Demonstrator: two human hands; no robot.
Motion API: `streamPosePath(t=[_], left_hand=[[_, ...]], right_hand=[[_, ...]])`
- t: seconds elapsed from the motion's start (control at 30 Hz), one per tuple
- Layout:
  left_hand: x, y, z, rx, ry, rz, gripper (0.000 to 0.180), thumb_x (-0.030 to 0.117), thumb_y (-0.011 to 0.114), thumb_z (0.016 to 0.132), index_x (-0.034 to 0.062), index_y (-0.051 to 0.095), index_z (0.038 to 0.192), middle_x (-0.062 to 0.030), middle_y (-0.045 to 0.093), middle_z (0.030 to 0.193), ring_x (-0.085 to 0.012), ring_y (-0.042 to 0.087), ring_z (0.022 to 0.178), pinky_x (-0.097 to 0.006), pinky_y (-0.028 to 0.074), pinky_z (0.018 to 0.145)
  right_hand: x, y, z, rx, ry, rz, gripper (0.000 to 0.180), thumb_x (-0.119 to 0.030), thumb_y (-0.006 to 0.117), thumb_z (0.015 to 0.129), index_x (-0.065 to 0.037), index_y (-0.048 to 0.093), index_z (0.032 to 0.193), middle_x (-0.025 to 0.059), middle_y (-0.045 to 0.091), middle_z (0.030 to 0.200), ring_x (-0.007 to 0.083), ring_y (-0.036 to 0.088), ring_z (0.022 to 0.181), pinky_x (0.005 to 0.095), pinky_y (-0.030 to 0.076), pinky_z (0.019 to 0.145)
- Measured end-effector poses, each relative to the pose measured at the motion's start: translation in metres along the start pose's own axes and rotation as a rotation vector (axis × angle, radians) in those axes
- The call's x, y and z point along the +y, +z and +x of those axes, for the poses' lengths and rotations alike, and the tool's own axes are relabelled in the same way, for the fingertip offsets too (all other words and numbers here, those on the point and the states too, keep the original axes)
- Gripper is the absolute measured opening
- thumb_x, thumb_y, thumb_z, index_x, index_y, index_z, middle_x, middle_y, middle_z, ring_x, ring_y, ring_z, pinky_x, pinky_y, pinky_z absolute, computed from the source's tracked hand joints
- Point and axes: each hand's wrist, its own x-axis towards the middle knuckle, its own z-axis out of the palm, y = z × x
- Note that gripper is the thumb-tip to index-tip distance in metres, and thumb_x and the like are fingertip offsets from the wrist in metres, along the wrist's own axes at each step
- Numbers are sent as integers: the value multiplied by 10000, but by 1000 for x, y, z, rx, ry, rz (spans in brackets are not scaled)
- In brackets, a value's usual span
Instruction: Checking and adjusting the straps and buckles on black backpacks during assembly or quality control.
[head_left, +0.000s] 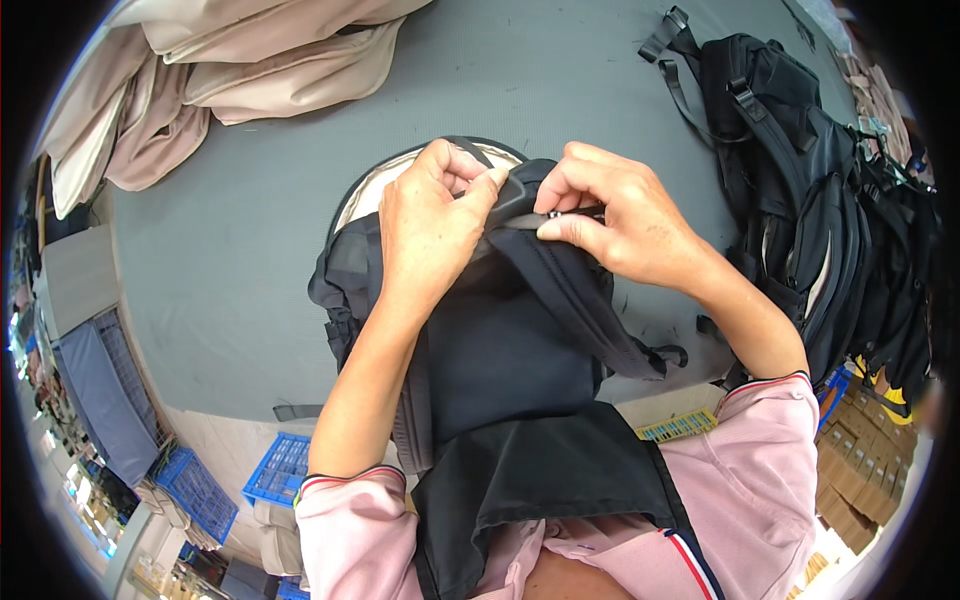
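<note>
A black backpack (pixel 510 340) lies before me against my dark apron, its shoulder straps facing up. Its top is open at the far side, where a cream lining (pixel 375 190) shows. My left hand (pixel 435 220) is closed in a pinch on a narrow black strap (pixel 470 152) by the top handle. Close beside it, my right hand (pixel 620 215) has thumb and forefinger pinched at the backpack's top edge. Something thin and dark with a small shiny spot sits between those fingers; I cannot make out what it is. The right shoulder strap (pixel 570 290) hangs below that hand.
Several black backpacks (pixel 790 170) are piled on the right of the grey table (pixel 240 300). Beige-pink bags (pixel 290 75) lie at the far left. Blue plastic crates (pixel 280 468) stand below the near left edge, and cardboard boxes (pixel 865 450) are stacked at lower right.
</note>
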Motion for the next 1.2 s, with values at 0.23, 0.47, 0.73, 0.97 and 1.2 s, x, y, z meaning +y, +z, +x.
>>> streamPosePath(t=[0.23,0.47,0.73,0.97,1.2], left_hand=[[-39,-28,10,317,620,403,216,74,569,865,5,607,1066,-132,603,1025,-232,590,977,-309,445,864],[-69,-67,-12,430,-124,315,302,233,671,832,-43,620,943,-106,597,857,-177,569,750,-296,462,671],[-87,-66,-2,124,-306,-232,209,158,671,837,-32,606,897,21,551,771,-26,453,711,-202,390,615],[-101,-56,-3,260,-303,-371,274,90,635,848,-54,581,1074,-67,653,951,-100,614,818,-225,482,777],[-102,-62,0,245,-369,-371,479,103,654,832,-117,471,1216,-108,630,1034,-123,612,881,-238,477,797]], right_hand=[[41,52,15,237,243,373,522,-157,776,705,-43,496,1131,39,520,859,109,514,770,254,443,683],[67,73,17,168,279,483,387,-154,721,764,-22,494,1048,74,602,859,115,530,720,298,444,659],[34,54,35,343,-49,-274,202,-134,669,784,-60,570,943,55,584,873,284,594,695,403,474,610],[46,77,99,199,75,-335,158,-131,668,780,-32,612,889,84,590,876,315,597,779,426,466,667],[53,70,106,134,272,-7,109,-83,643,797,9,608,844,79,564,789,191,544,726,315,427,665]])
